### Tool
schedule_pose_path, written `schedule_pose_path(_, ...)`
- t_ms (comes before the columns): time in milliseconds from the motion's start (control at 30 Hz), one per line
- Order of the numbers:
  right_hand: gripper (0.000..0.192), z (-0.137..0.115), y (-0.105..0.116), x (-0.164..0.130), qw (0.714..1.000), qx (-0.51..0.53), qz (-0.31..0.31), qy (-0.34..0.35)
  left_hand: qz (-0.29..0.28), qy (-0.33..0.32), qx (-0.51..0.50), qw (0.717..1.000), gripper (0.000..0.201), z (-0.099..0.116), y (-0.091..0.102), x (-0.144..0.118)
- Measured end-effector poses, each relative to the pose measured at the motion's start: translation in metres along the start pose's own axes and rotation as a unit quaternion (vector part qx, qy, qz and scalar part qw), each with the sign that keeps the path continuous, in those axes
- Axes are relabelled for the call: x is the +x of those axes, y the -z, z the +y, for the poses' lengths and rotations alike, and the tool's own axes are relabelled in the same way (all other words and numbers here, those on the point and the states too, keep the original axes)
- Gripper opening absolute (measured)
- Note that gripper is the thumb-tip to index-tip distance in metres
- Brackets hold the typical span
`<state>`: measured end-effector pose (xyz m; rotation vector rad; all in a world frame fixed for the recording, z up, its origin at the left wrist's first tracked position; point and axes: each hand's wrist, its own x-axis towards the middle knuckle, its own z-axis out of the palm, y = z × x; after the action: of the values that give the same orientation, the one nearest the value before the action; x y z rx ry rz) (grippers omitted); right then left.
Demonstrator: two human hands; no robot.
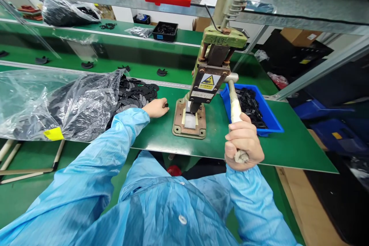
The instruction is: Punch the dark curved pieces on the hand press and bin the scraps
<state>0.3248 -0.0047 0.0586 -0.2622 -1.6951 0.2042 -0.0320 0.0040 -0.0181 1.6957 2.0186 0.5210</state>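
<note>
We clench our right hand (243, 142) around the press lever (235, 103) while our left hand (157, 107) pinches a small black part (166, 105) at nine o'clock of the press (201, 84) on the counter (288, 146).

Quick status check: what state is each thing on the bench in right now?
Right hand: closed around the press lever.
Left hand: on the table, pinching a small black part.
Hand press: upright.
Plastic bag: open, black parts spilling out.
Blue bin: holding black parts.
</note>
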Motion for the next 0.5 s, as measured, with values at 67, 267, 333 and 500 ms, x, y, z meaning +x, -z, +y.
schedule_pose_path(67,0.022,0.0,0.0,0.0,1.0,0.003,-0.002,0.002,-0.024,0.039,-0.139,0.989,0.03,0.008,-0.001,-0.001)
schedule_pose_path(267,0.02,0.002,0.003,-0.001,1.0,0.007,-0.018,0.009,-0.028,0.064,-0.385,0.92,0.045,0.039,-0.004,-0.007)
schedule_pose_path(333,0.02,0.003,0.003,-0.002,1.0,0.012,-0.016,0.013,-0.027,0.067,-0.444,0.893,0.039,0.048,-0.008,-0.008)
schedule_pose_path(500,0.02,0.003,0.003,-0.003,1.0,0.019,-0.015,0.014,-0.033,0.089,-0.503,0.859,0.039,0.067,-0.022,-0.007)
